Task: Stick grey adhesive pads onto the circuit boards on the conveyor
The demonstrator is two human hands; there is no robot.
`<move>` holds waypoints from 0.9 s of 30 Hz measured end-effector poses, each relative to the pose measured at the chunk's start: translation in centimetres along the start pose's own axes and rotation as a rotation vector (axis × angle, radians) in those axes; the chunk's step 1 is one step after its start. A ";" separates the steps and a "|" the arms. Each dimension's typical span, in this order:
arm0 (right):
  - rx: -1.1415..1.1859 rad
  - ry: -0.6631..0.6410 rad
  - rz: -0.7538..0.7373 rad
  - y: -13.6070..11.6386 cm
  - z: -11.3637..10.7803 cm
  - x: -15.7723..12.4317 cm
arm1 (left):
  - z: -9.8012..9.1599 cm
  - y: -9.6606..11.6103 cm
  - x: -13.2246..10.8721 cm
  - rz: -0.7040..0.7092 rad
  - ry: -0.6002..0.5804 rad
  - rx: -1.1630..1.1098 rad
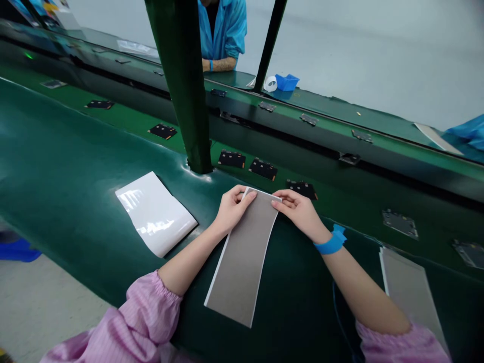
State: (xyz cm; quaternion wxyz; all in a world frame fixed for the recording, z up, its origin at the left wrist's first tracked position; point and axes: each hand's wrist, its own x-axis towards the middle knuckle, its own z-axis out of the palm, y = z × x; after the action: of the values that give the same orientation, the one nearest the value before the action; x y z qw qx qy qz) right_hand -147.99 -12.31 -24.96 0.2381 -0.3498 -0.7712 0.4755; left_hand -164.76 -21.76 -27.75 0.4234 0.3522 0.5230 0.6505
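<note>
Between my hands is a long grey-brown sheet with white edges [244,257], its near end reaching down over the green mat. My left hand [235,205] pinches its far left corner, thumb on top. At the far right corner, my right hand [297,209] pinches the same sheet between thumb and fingers; a blue band circles that wrist. Left of my left forearm lies a glossy white sheet [155,214], slightly curled. A similar grey-brown sheet [410,287] lies beyond my right forearm, partly covered by the sleeve.
Several dark circuit boards [262,169] lie along the green line just beyond my hands. A green post [185,91] rises ahead to the left. Across the line, a person in blue [223,35] leans on the far bench near a blue box [287,82] and a white roll [270,83].
</note>
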 end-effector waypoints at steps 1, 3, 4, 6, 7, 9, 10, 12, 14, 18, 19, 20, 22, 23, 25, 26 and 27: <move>0.050 0.009 0.011 -0.2 0.3 -0.3 | 0.0 0.2 -0.1 -0.003 0.000 -0.023; 0.083 0.025 0.004 -0.4 0.4 -0.6 | 0.0 0.6 -0.3 -0.002 -0.046 -0.063; 0.073 0.030 -0.006 -0.6 0.3 -0.8 | 0.0 0.8 -0.4 0.004 -0.086 -0.068; 0.027 0.028 -0.025 -1.1 0.1 -1.1 | 0.0 1.3 -0.5 0.031 -0.164 -0.020; 0.003 0.032 -0.037 -1.4 0.0 -1.3 | -0.1 1.4 -0.6 0.049 -0.184 0.029; -0.042 0.057 -0.075 -2.0 0.0 -1.7 | -0.1 1.6 -0.7 0.085 -0.180 0.132; -0.068 0.070 -0.101 -2.3 0.0 -1.8 | 0.0 1.7 -0.7 0.096 -0.162 0.169; -0.133 0.088 -0.157 -2.6 0.1 -2.1 | 0.0 1.7 -0.8 0.099 -0.119 0.192; -0.202 0.097 -0.207 -2.9 0.0 -2.3 | 0.1 1.9 -1.0 0.088 -0.096 0.175; -0.285 0.121 -0.285 -3.2 0.0 -2.5 | 0.0 2.4 -1.3 0.108 -0.100 0.142; -0.294 0.123 -0.301 -3.2 0.0 -2.6 | 0.0 2.5 -1.4 0.117 -0.105 0.141; -0.300 0.124 -0.316 -3.3 0.0 -2.6 | -0.1 2.6 -1.5 0.125 -0.107 0.142; -0.311 0.125 -0.336 -3.4 0.1 -2.7 | -0.1 2.7 -1.6 0.133 -0.106 0.143; -0.316 0.125 -0.340 -3.4 0.1 -2.7 | -0.1 2.8 -1.6 0.135 -0.104 0.141; -0.321 0.130 -0.339 -3.5 0.2 -2.8 | 0.0 2.8 -1.7 0.134 -0.101 0.137; -0.320 0.129 -0.334 -3.5 0.2 -2.8 | 0.1 2.9 -1.7 0.134 -0.100 0.133; -0.317 0.128 -0.326 -3.5 0.2 -2.8 | 0.1 2.9 -1.7 0.131 -0.100 0.130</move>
State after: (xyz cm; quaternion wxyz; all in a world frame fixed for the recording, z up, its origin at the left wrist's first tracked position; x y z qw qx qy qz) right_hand -147.43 -15.58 -21.96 0.3022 -0.2833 -0.8658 0.2806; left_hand -164.52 -23.58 -24.91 0.3817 0.4446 0.5182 0.6229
